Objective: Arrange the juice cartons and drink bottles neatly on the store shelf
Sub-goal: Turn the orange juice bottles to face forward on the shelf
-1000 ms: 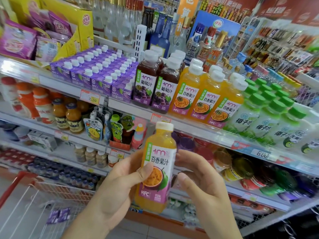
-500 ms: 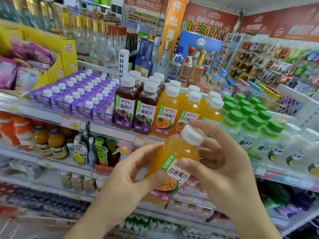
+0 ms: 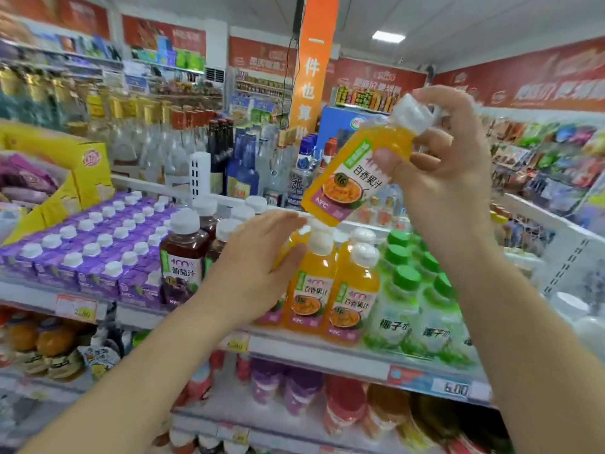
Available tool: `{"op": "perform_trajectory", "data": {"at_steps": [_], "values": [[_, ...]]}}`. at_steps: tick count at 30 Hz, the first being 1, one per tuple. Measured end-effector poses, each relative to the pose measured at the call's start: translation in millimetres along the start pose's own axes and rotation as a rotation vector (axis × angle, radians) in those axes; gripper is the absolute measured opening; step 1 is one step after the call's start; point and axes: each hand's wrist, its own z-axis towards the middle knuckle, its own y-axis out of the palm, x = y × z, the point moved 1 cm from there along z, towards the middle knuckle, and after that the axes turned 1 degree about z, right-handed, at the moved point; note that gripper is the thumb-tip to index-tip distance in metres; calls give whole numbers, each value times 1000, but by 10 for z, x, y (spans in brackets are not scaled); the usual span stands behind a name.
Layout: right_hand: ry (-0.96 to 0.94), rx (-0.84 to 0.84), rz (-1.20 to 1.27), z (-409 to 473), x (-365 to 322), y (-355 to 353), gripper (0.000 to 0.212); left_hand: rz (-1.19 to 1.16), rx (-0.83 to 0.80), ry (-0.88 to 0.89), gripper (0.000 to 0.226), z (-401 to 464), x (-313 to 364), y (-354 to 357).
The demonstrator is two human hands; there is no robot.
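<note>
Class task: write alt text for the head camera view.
The right hand holds a tilted orange juice bottle above the shelf, while the left hand touches orange bottles between grape juice bottles and green-capped bottles.

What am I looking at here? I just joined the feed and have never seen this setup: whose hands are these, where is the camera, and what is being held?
No machine: a person wears one wide-angle camera on the head, looking forward and down at a store shelf. The right hand holds an orange juice bottle tilted above the shelf, fingers near its white cap. The left hand reaches among the orange bottles standing in the row; whether it grips one is unclear. Left of them stand dark grape juice bottles and purple cartons; to the right, green-capped bottles.
</note>
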Motion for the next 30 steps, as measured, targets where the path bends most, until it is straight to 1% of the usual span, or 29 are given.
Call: {"op": "perform_trajectory", "data": {"at_steps": [3, 5, 10, 14, 18, 20, 23, 27, 30], "values": [[23, -15, -68, 277, 334, 61, 58, 143, -70, 29, 56, 142, -49, 167], [63, -46, -148, 419, 553, 123, 60, 186, -111, 26, 57, 176, -77, 245], [227, -213, -317, 601, 972, 247, 53, 189, -87, 3, 55, 153, -110, 322], [383, -364, -289, 663, 1172, 291, 48, 198, -113, -17, 56, 149, -122, 339], [490, -468, -282, 665, 1301, 363, 50, 206, -110, -3, 55, 153, -119, 336], [517, -510, -286, 658, 1354, 393, 47, 205, -101, 5, 54, 153, -116, 338], [518, -544, -314, 625, 1463, 431, 34, 205, -93, 6, 54, 145, -126, 344], [497, -649, -420, 543, 1620, 471, 37, 200, -91, 11, 54, 145, -147, 358], [545, -673, -376, 556, 1600, 466, 24, 208, -88, 13, 55, 139, -153, 363]]}}
